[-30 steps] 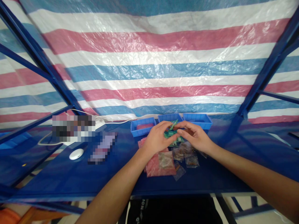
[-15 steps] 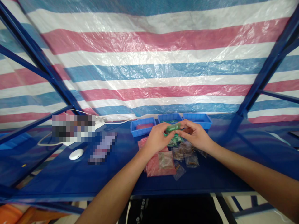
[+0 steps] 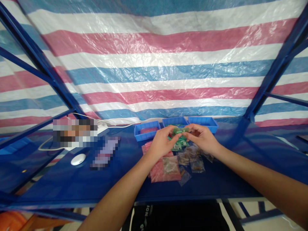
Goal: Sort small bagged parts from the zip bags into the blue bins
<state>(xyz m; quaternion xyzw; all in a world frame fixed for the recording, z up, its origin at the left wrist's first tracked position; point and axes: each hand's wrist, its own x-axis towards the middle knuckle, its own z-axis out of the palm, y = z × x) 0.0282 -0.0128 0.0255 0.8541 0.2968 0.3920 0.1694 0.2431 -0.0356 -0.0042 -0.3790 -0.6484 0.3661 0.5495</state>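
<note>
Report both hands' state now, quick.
Left hand: closed, pinching one end of a green packet.
Right hand: closed, pinching its other end.

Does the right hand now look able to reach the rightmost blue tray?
Probably yes: the rightmost blue tray stands just beyond the right hand and nothing visible blocks the way, though that hand and the left hand hold a green item.

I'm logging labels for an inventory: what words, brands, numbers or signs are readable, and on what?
"ION", apparently: sideways pale letters on the black clothing; further letters at the bottom edge are cut off, unclear.
Green packet in the left hand and right hand: too blurred to read.
Green pile below: pale marks, too small.
</note>
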